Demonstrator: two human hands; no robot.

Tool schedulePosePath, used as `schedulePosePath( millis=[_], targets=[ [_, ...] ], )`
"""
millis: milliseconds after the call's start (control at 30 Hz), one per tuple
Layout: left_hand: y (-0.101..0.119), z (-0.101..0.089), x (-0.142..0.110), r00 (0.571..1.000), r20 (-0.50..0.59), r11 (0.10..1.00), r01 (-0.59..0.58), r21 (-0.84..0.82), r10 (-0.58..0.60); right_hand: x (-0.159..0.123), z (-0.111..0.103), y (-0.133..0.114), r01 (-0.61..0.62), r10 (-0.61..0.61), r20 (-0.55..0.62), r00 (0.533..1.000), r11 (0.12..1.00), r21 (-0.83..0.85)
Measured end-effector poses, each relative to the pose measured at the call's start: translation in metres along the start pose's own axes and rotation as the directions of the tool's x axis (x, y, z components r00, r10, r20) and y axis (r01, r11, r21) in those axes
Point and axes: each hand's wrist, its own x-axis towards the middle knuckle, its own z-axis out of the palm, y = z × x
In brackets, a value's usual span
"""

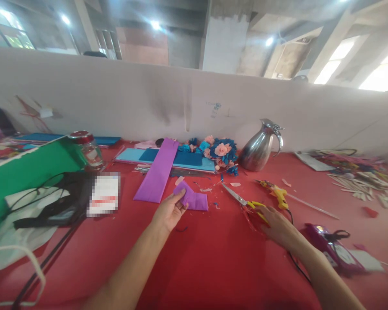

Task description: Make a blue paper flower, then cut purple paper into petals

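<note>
My left hand pinches a folded piece of purple crepe paper between thumb and fingers, just above the red table. To its right, my right hand is on the yellow handles of a pair of scissors. The scissor blades are together and point away to the left, toward the paper scraps. Part of the handles is hidden under the fingers. Behind my left hand, a long folded strip of purple crepe paper lies across blue paper packs.
Crepe paper flowers and a steel jug stand by the wall. A yellow glue gun lies beyond my right hand, a purple device nearer. On the left are a green box, a glass jar and a blurred white card.
</note>
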Motion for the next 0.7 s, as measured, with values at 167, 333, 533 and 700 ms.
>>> schedulePosePath(
  millis=[167, 333, 533, 700],
  targets=[
    [0.001, -0.003, 0.002, 1.000, 0.022, 1.000, -0.013, 0.011, 0.013, 0.001, 0.003, -0.003, 0.007, -0.006, 0.025, 1.000, 1.000, -0.022],
    [0.000, 0.002, -0.001, 0.998, 0.041, 0.998, -0.041, 0.047, 0.039, -0.003, -0.010, -0.028, -0.134, 0.147, -0.068, 0.987, 0.978, 0.162],
    [0.003, 0.035, -0.011, 0.998, -0.052, 0.992, -0.023, -0.120, 0.017, 0.001, -0.021, -0.098, 0.007, -0.182, 0.060, 0.981, 0.346, 0.938],
    [0.008, 0.048, -0.011, 0.998, -0.012, 0.957, -0.063, -0.283, 0.062, 0.014, -0.013, -0.141, 0.062, -0.373, 0.070, 0.925, 0.331, 0.942]
  ],
)
